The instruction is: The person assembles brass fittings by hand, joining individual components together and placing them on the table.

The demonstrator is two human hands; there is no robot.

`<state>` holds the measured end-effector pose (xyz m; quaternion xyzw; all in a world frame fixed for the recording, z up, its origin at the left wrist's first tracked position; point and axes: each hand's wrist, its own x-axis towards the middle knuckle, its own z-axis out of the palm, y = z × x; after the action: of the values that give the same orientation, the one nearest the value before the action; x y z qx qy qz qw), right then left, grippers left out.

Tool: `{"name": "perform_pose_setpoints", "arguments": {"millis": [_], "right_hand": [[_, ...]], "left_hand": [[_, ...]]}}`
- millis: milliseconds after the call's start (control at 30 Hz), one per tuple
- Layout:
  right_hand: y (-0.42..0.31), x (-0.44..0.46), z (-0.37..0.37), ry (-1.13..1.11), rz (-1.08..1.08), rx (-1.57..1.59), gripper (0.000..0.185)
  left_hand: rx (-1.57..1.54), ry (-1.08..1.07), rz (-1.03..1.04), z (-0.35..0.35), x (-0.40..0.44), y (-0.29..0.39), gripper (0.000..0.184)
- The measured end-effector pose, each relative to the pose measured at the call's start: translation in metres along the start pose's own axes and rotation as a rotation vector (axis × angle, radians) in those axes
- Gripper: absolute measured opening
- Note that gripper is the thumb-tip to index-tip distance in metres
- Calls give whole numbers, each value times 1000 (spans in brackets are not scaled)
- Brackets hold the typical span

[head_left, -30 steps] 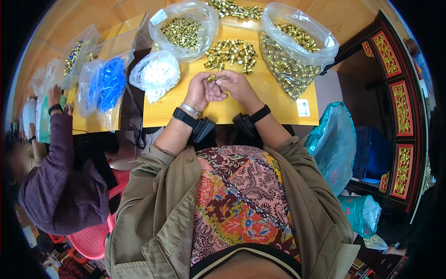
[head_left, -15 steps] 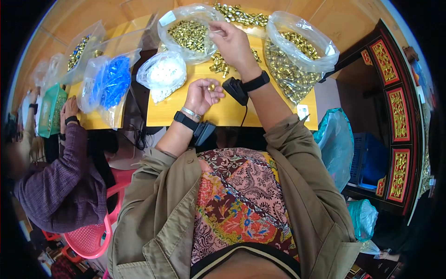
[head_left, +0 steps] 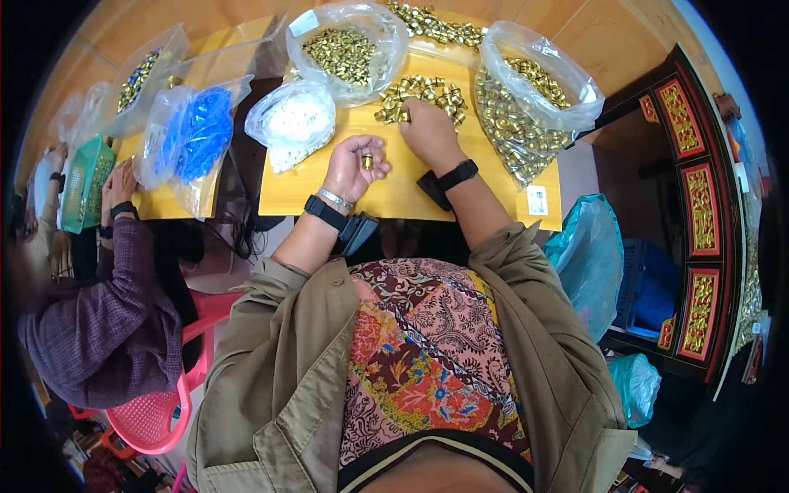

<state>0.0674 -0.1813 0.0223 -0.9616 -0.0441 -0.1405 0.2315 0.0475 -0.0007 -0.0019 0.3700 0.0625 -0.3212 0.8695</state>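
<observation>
My left hand (head_left: 355, 168) is palm up over the yellow table, its fingers curled round a small brass fitting (head_left: 367, 162). My right hand (head_left: 429, 133) reaches to the near edge of a loose pile of brass fittings (head_left: 427, 92). Its fingertips are closed at the pile, with a brass piece (head_left: 404, 117) showing beside them; whether it is gripped is hard to see. Beyond my left hand stand an open clear bag of small brass parts (head_left: 339, 57) and a bag of white pieces (head_left: 294, 123). A bag of larger brass fittings (head_left: 516, 123) stands right of my right hand.
More brass pieces (head_left: 436, 29) lie along the table's far edge. At left are blue parts (head_left: 201, 135) in a clear bag, a green basket (head_left: 89, 185) and a co-worker's purple sleeve (head_left: 123, 304). Right of the table are a teal bag (head_left: 585, 263) and a blue crate (head_left: 649, 283).
My right hand has moved from the bag of small brass parts down to the loose pile. My left hand stays in place, and the brass fitting in it now sits upright.
</observation>
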Motion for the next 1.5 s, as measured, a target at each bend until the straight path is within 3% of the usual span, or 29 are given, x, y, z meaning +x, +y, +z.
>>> {"name": "perform_pose_setpoints", "arguments": {"millis": [67, 167, 267, 400, 533, 933, 1233, 1333, 1500], "right_hand": [[4, -2, -1, 44, -39, 55, 25], [-8, -11, -20, -59, 62, 264, 26], [-14, -22, -25, -62, -29, 463, 26], [-22, -36, -20, -35, -101, 483, 30], [-21, -46, -23, -48, -194, 500, 36], [-13, -53, 8, -94, -8, 880, 42], [-16, -54, 5, -74, -37, 772, 39], [-20, -53, 2, -170, 70, 921, 37], [-20, -52, 2, -148, 21, 865, 30]], "left_hand": [[37, -1, 8, -1, -1, 0, 30], [91, -13, 3, 7, -4, 2, 32], [155, -44, -9, 16, -5, 3, 34], [340, -50, -29, 30, -8, 5, 35], [290, -62, -41, 19, -2, 0, 34], [274, -61, -64, 15, 5, -1, 30], [265, 2, -53, 15, 10, -5, 28], [278, 16, -62, 19, 6, -4, 28], [291, 46, -79, 20, 6, -4, 28]]}}
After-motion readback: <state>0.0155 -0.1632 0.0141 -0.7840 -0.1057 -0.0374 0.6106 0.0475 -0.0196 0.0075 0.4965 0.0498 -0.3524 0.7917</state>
